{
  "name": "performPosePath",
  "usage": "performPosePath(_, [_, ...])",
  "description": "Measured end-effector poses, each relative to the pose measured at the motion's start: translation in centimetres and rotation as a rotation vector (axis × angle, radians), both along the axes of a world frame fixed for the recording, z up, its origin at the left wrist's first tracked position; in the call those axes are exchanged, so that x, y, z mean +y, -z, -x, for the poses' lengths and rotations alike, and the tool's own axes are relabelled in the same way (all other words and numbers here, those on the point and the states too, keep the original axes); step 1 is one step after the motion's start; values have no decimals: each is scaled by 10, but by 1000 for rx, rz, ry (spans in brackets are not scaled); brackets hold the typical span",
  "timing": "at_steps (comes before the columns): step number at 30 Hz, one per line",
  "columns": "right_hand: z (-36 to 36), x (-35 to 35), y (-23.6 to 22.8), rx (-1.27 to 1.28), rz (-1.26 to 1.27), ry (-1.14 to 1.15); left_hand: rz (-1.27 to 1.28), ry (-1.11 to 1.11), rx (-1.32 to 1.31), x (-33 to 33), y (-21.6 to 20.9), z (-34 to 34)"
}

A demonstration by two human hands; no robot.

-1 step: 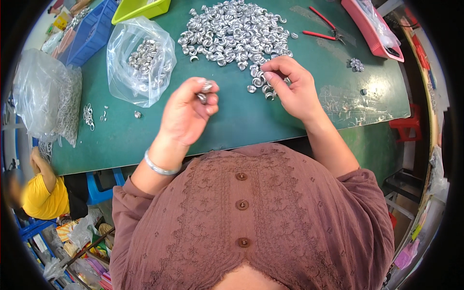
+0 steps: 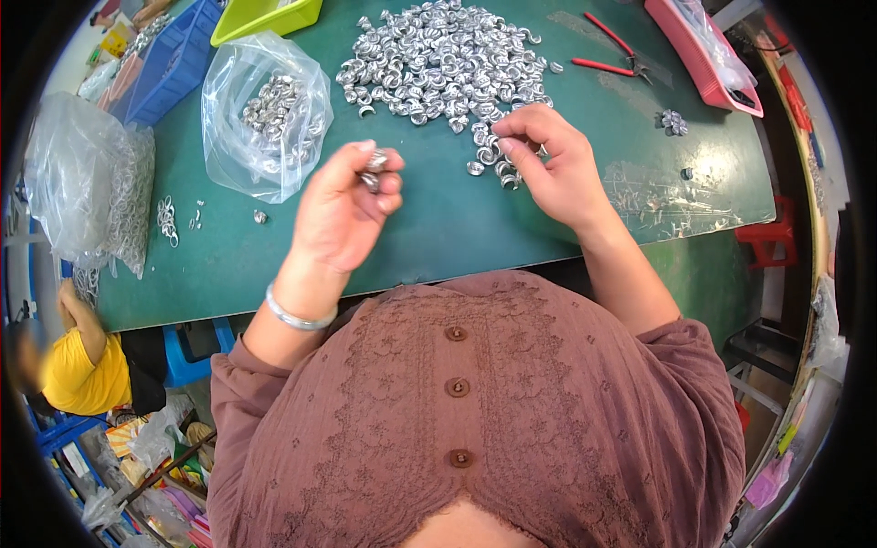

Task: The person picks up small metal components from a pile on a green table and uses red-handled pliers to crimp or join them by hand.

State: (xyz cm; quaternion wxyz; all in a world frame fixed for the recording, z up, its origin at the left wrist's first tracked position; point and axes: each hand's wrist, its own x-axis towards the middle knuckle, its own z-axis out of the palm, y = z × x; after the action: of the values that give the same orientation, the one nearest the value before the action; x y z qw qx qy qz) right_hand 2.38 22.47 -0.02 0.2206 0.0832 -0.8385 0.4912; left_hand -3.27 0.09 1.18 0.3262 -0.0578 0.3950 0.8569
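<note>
My left hand (image 2: pixel 345 205), with a pale bangle at its wrist, is raised over the table, fingers curled round a few small silvery metal pieces (image 2: pixel 373 170). At the near right edge of a big pile of silvery curved metal pieces (image 2: pixel 438 64), my right hand (image 2: pixel 555 164) has its thumb and forefinger closed together. Those fingertips touch a small stray cluster of the curved pieces (image 2: pixel 481 139); whatever is between them is too small to make out. Beyond my left hand stands an open clear plastic bag (image 2: pixel 219 151) with similar shiny pieces inside.
Red-handled pliers (image 2: pixel 610 69) lie right of the pile, near a pink basket (image 2: pixel 699 64). A blue crate (image 2: pixel 169 68) and a lime-green tray (image 2: pixel 260 20) stand at the far left. A bag of metal links (image 2: pixel 128 196) rests at the left edge. A person in yellow (image 2: pixel 89 374) sits beyond it.
My left hand has shifted slightly to the left, away from the pile, with the silvery pieces still in its fingers. My right hand has hardly moved.
</note>
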Motion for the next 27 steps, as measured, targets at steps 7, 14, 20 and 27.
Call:
performPosePath(7, [0,1,-2,-14,-533,-108,261,-358,610,-30,-30,30])
performPosePath(14, [2,-1,3,73,-603,-120,1132,-506,1313,-52,-20,79])
performPosePath(20, [1,-1,-4,-55,-246,-205,1454,-488,1812,-32,-16,66])
performPosePath(27, [-3,-11,-13,-370,356,-352,680,53,1429,20,-12,-8])
